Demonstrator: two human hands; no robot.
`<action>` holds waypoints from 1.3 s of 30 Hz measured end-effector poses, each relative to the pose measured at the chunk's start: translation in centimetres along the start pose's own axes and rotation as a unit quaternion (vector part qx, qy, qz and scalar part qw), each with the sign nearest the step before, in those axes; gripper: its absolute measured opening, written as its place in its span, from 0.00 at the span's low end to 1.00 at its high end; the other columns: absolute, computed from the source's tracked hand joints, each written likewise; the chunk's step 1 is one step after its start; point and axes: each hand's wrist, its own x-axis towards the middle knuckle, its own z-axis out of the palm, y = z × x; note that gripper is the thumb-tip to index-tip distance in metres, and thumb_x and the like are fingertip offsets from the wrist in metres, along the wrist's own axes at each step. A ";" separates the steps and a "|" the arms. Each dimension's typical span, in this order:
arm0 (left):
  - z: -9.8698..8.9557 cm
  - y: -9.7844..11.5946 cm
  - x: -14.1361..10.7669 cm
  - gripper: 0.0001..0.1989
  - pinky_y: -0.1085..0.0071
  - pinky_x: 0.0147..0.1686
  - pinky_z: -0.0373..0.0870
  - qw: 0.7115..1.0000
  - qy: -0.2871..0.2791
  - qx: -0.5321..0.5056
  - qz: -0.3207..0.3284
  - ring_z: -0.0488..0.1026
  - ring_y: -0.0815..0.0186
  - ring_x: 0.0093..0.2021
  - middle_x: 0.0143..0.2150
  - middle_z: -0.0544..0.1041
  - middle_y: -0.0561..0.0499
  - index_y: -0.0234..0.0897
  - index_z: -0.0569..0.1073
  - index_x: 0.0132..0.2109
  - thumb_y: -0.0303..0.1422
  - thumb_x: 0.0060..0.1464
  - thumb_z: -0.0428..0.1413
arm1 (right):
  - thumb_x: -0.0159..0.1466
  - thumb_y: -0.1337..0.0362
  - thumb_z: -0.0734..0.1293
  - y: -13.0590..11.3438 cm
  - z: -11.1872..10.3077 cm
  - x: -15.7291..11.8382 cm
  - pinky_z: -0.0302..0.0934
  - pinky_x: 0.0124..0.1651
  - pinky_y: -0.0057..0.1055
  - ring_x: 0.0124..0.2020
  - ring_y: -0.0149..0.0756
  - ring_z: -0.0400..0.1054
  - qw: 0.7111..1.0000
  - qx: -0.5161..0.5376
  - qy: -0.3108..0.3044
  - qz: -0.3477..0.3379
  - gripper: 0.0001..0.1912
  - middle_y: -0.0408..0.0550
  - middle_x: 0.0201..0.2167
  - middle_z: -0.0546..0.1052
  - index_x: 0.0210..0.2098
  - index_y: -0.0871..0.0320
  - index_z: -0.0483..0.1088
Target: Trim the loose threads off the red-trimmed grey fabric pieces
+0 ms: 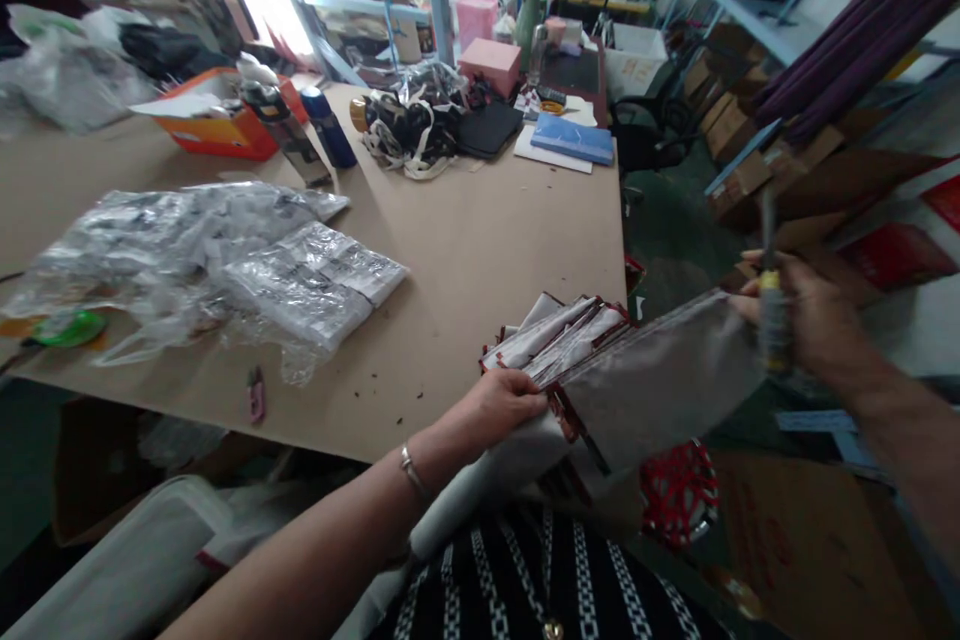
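My left hand (514,398) is closed on the near edge of a pale grey fabric piece (660,370) with dark red edging. Beneath that hand lies a stack of similar fabric pieces (555,332) at the table's corner. Off to the right, my right hand (806,310) is closed around a blurred tool (772,320) with a yellow-and-grey handle and a thin metal end pointing up. The fingers of that hand also meet the far end of the fabric, which stretches between both hands. What kind of tool it is I cannot make out.
Clear plastic packs (315,280) spread over the left of the brown table (465,240). Pink-handled thread snips (256,395) lie near its front edge. Bottles (328,127), an orange box (217,125) and a blue folder (572,138) stand farther back. A red-laced stool (679,492) is below right.
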 end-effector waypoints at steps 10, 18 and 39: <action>0.7 -1.9 2.2 0.07 0.73 0.23 0.57 0.991 0.038 -0.120 -0.043 0.63 0.72 0.20 0.22 0.70 0.52 0.32 0.71 0.28 0.33 0.41 0.58 | 0.55 0.38 0.62 -8.2 7.4 -12.6 0.52 0.20 0.23 0.19 0.27 0.56 0.792 0.343 -0.480 0.154 0.36 0.39 0.20 0.62 0.50 0.60 0.62; 1.0 -2.5 2.4 0.05 0.73 0.24 0.61 0.982 0.058 -0.178 -0.034 0.65 0.71 0.21 0.21 0.71 0.52 0.33 0.70 0.26 0.30 0.40 0.58 | 0.58 0.39 0.61 -6.4 10.8 -15.6 0.53 0.17 0.20 0.17 0.26 0.59 0.743 0.376 -0.523 0.183 0.29 0.38 0.19 0.64 0.43 0.59 0.62; 1.5 -2.5 2.3 0.05 0.73 0.24 0.61 0.982 0.050 -0.181 -0.038 0.65 0.70 0.22 0.23 0.73 0.49 0.32 0.72 0.27 0.30 0.40 0.57 | 0.58 0.45 0.63 -8.8 13.1 -14.3 0.63 0.40 0.35 0.33 0.40 0.67 0.840 0.341 -0.406 0.112 0.30 0.50 0.33 0.74 0.48 0.63 0.68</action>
